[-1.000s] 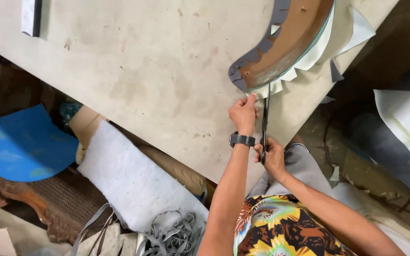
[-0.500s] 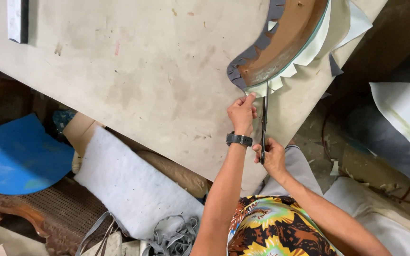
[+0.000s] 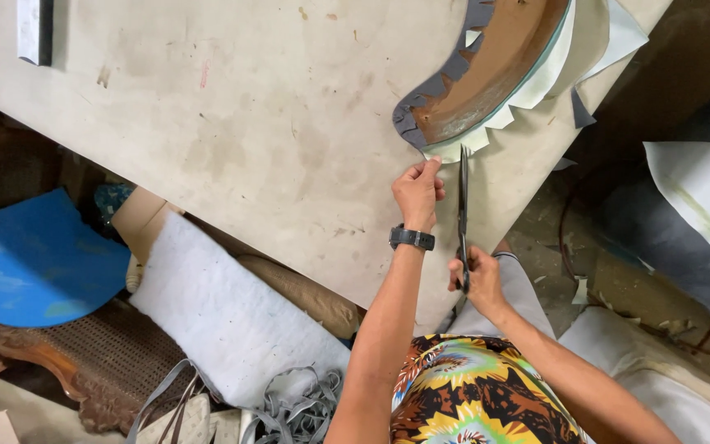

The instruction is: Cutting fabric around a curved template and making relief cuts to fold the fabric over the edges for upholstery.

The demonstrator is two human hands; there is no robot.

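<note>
Scissors, long, dark and metal (image 3: 463,205), lie with their long axis running straight away from me, near vertical in the head view, tips pointing at the far end and handles toward my body. The tips meet the white notched fabric edge (image 3: 486,140) at the near end of the curved brown leather-covered panel (image 3: 495,62). I cannot tell how far the blades are parted; they read as one thin line.

My right hand (image 3: 477,275) is closed around the scissor handles at the near edge of the pale, scuffed board surface (image 3: 232,123). Fingers curled tight, no gap visible.

My left hand (image 3: 417,191), black wristwatch (image 3: 412,238) on the wrist, sits just left of the blades. Its fingers are pinched together on the white fabric edge beside the panel's near tip.

Panel position: far right part of the surface, curving away up and to the right, with a dark grey notched strip (image 3: 445,78) along its left edge.

Below the surface, left of my arm: a white padded sheet (image 3: 223,312), a blue rounded foam piece (image 3: 34,263), and a tangle of grey strips (image 3: 297,403).
</note>
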